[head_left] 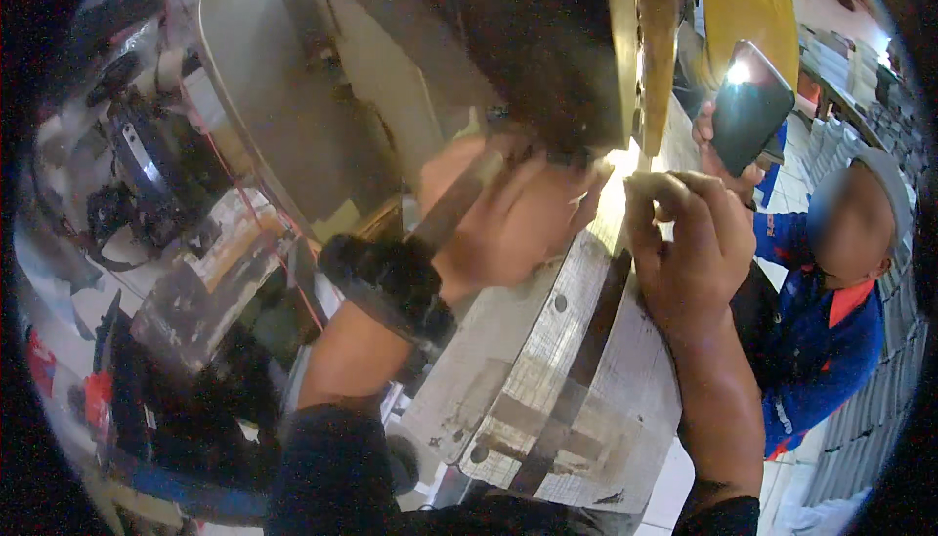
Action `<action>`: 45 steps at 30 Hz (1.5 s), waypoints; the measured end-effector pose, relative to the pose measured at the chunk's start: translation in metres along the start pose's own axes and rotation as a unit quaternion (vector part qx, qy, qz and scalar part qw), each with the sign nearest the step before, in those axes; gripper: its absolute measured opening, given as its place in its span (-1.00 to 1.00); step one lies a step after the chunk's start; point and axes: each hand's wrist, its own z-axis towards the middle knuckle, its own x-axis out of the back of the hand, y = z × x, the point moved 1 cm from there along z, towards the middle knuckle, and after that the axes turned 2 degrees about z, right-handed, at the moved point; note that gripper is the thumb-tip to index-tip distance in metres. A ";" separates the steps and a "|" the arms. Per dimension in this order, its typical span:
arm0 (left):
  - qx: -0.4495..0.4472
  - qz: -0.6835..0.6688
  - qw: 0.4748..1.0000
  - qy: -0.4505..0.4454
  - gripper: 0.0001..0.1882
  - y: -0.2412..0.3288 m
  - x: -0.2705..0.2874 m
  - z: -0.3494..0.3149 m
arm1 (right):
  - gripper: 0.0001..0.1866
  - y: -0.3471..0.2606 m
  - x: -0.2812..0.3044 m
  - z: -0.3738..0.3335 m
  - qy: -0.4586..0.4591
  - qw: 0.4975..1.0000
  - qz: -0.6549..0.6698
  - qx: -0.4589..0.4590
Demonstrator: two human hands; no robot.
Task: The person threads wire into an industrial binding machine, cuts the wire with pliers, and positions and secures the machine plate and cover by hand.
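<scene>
My left hand (513, 218), blurred by motion, is closed around a dark bar-shaped tool (459, 194); a black band (381, 282) circles that wrist. My right hand (696, 233) has thumb and fingers pinched together at a brightly lit spot beside an upright wooden edge (660, 42). What it pinches is too small to make out. Both hands are above a pale wooden board (532, 360) with round holes and dark strips across it. A large dark panel (537, 28) hangs over the left hand and hides part of its fingers.
At the right, a person in a blue jacket (831, 360) sits close by, and a lit phone (752, 111) is held near my right hand. Another person in a yellow shirt (747, 3) stands behind. Dark machinery (142, 165) and a paint-worn block (210, 292) crowd the left.
</scene>
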 end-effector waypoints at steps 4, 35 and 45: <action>-0.111 0.076 0.991 0.020 -0.76 -0.001 0.008 0.007 | -0.73 -0.002 0.002 -0.002 -0.007 0.999 0.010 -0.033; -0.134 -0.007 0.987 0.091 -0.75 -0.015 0.001 0.016 | -0.76 0.014 -0.012 0.013 0.015 0.993 0.039 0.106; -0.154 0.008 0.986 0.060 -0.75 -0.016 0.001 0.016 | -0.73 0.009 -0.010 0.010 -0.004 0.998 -0.021 0.053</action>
